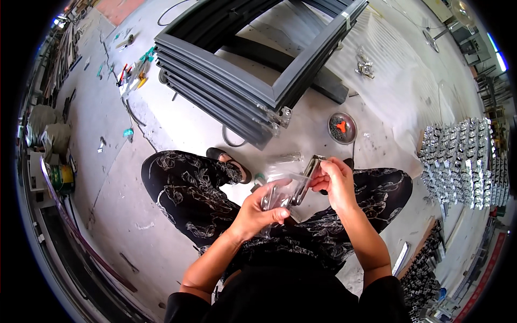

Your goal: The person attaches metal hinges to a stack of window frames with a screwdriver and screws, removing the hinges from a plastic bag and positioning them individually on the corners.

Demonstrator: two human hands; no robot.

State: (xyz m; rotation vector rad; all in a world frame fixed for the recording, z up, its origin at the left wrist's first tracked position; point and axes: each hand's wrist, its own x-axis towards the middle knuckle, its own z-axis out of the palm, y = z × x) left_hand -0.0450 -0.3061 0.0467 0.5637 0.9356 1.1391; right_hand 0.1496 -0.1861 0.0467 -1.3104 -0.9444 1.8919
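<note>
Pale workshop floor (116, 210) fills the head view, with stacked dark grey frames (212, 67) ahead and silvery metal parts (458, 161) piled at right. Above the person's lap, the left hand (253, 215) grips a clear plastic bag (281, 195) between thumb and fingers; the right hand (335, 180) pinches a slim metal piece (308, 180) at the bag's right edge. Near the frames sits a round dish (353, 127).

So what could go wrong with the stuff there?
The slim metal piece might slip from the right hand and fall. The clear plastic in the left hand could snag on it. The round dish in front might get kicked, maybe spilling the small dark bits inside.
</note>
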